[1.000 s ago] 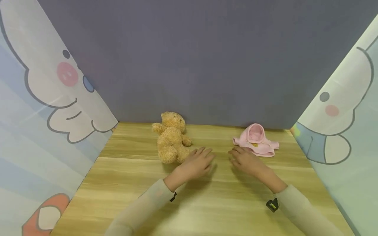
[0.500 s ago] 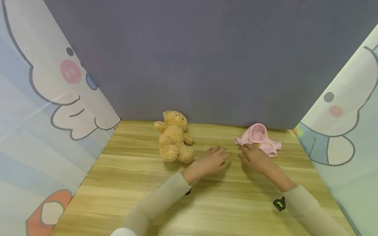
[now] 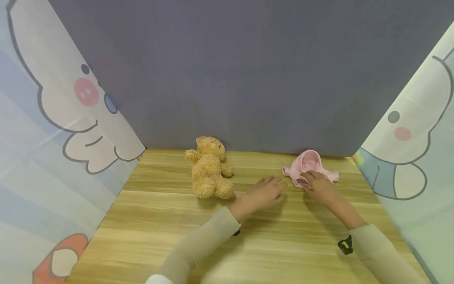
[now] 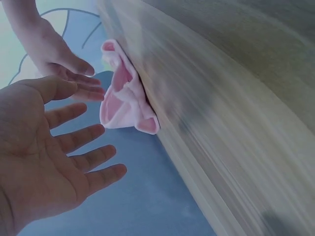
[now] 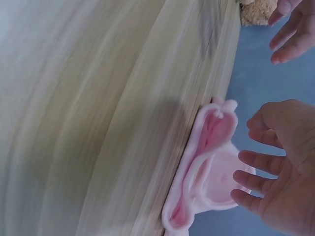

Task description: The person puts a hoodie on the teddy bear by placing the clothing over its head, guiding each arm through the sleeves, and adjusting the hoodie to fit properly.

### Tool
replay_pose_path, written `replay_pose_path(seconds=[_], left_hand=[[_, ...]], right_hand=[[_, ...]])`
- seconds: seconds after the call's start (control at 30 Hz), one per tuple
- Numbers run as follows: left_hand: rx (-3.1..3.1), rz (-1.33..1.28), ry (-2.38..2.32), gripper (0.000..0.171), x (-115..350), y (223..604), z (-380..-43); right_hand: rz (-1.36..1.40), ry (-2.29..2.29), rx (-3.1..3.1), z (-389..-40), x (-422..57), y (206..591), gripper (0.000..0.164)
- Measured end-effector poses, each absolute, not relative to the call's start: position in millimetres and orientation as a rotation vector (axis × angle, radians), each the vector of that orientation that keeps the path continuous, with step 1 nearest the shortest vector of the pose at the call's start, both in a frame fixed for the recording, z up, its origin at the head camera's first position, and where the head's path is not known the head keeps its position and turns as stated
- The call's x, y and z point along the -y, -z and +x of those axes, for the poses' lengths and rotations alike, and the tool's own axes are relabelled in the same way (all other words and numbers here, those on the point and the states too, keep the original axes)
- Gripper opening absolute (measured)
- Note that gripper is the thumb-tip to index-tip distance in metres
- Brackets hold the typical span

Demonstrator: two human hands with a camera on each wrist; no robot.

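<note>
A small pink hooded doll top (image 3: 295,170) lies on the table at the back right, hood toward the back wall and sleeves spread. My right hand (image 3: 322,190) reaches over its lower edge. In the right wrist view, loosely bent fingers (image 5: 251,182) hover beside the doll top (image 5: 209,142), whose bottom opening gapes. My left hand (image 3: 264,193) is held over the table left of the garment, holding nothing; its fingers (image 4: 86,142) are spread in the left wrist view. A tan plush bear (image 3: 209,171) lies on its back at the back left, away from both hands.
The wood-grain table (image 3: 170,221) ends at a grey back wall (image 3: 227,79). Cartoon-printed side panels stand at left (image 3: 56,130) and right (image 3: 408,157). A black wrist device (image 3: 345,245) hangs at the right cuff.
Both hands have moved to the right, the right one now farther over the doll top. Its lower opening has come into sight. The bear has stayed in place.
</note>
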State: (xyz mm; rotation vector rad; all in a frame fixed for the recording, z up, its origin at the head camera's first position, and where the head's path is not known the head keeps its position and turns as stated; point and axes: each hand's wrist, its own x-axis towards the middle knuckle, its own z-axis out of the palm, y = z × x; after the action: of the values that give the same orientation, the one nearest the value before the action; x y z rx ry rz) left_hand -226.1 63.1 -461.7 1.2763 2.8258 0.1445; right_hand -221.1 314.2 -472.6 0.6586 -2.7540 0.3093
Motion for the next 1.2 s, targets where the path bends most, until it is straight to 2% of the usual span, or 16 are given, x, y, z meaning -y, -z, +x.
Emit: replay_pose_path(seconds=[0.27,0.5,1.2], left_hand=[[-2.818,1.286,-0.138,0.041,-79.1,463.0,-231.7],[-2.835,1.118,-0.284,0.057,-91.4,462.7,-246.1],[-2.813,0.993,-0.397,0.061,-119.9,474.6,-263.0]], right_hand=[[0.579,-0.343,2.803,-218.5,-324.5,469.5,0.040],[0.548,-0.366,2.838,-219.4,-328.0,465.3,0.041],[0.345,-0.369,3.065,-228.8,-350.6,467.3,0.063]])
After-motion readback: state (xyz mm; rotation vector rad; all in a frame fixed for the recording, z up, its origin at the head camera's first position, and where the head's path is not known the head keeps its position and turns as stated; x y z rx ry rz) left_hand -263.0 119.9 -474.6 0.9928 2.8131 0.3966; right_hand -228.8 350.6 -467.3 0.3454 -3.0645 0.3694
